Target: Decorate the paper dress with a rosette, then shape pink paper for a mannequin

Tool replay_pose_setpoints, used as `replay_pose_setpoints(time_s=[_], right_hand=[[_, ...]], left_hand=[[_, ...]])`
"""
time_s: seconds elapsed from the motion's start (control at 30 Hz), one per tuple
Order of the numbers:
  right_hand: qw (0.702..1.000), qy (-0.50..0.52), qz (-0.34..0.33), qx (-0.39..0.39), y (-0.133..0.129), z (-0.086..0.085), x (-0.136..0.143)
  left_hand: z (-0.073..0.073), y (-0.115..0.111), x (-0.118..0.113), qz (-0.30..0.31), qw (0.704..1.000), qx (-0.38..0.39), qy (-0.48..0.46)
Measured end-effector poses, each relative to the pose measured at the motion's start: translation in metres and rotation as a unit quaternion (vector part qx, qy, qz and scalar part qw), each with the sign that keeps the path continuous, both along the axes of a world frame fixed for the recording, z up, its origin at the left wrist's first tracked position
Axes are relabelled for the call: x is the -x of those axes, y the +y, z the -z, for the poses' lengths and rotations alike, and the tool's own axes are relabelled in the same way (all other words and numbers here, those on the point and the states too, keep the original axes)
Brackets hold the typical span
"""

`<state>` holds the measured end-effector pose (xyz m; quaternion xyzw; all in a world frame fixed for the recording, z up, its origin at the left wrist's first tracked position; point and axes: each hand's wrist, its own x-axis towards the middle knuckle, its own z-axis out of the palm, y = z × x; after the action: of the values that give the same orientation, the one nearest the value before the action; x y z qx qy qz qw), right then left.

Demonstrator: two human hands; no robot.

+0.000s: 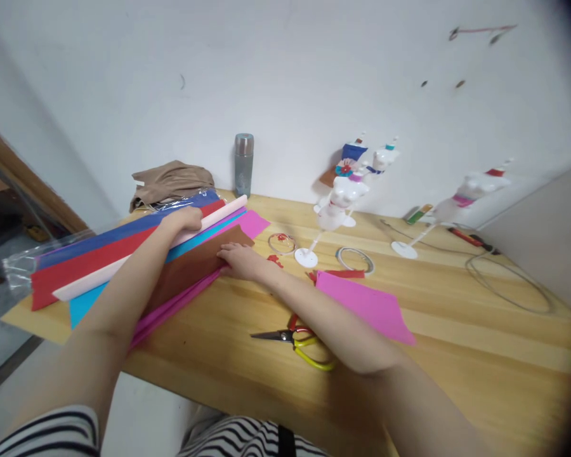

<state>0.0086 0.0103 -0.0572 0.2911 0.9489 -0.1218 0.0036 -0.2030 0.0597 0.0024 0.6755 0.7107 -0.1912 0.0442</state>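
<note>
On coloured sheets (190,266), left hand (186,219), right hand (242,260)

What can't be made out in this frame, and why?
Head view, all items:
Left hand: fingertips hidden behind the hand itself.
Bright blue flat sheet: middle stretch covered by the left forearm.
Scissors with dark metal blades, red and yellow handles: handles partly covered by the right forearm.
Grey cylindrical bottle: marking too small, blurred.
Black-and-white striped shirt: cut off by bottom edge.
</note>
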Motion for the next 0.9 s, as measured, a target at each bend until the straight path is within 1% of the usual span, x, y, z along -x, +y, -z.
replay_pose_setpoints(time_s=[0.13, 0.23, 0.33, 0.4, 0.5, 0.53, 0.63, 0.67, 0.7, 0.8, 0.9], right_hand=[[1.0, -0.009, 0.004, -0.004, 0.002, 0.0, 0.01], [1.0, -0.012, 0.007, -0.008, 0.002, 0.003, 0.012], [1.0, -0.012, 0.007, -0.01, 0.001, 0.005, 0.01], [1.0, -0.014, 0.005, -0.009, 0.0, 0.005, 0.009], [1.0, -0.017, 0.002, -0.006, 0.0, 0.003, 0.009], [1.0, -0.018, 0.001, -0.006, 0.0, 0.002, 0.009], [1.0, -0.017, -0.003, -0.004, 0.0, 0.0, 0.008], [1.0, -0.016, -0.006, -0.004, 0.0, -0.001, 0.008], [1.0, -0.015, -0.007, -0.003, 0.0, -0.001, 0.006], [1.0, -0.003, 0.0, -0.013, 0.0, -0.003, 0.002], [0.999, 0.02, 0.018, -0.041, 0.0, -0.001, 0.001]], left_hand=[[-0.022, -0.001, 0.008, -0.003, 1.0, -0.024, -0.005], [-0.037, -0.004, 0.014, -0.006, 0.999, -0.052, -0.009], [-0.042, -0.006, 0.017, -0.01, 0.997, -0.071, -0.011], [-0.039, -0.009, 0.014, -0.015, 0.997, -0.079, -0.011], [-0.028, -0.016, 0.002, -0.012, 0.997, -0.072, -0.024], [-0.024, -0.019, -0.003, -0.006, 0.998, -0.053, -0.037], [-0.016, -0.026, -0.017, 0.016, 0.995, 0.039, -0.09], [-0.014, -0.026, -0.02, 0.02, 0.993, 0.057, -0.102], [-0.013, -0.025, -0.02, 0.022, 0.992, 0.059, -0.106], [-0.007, -0.017, -0.016, 0.014, 0.997, -0.002, -0.075], [0.005, -0.005, -0.007, 0.002, 0.999, -0.046, -0.026]])
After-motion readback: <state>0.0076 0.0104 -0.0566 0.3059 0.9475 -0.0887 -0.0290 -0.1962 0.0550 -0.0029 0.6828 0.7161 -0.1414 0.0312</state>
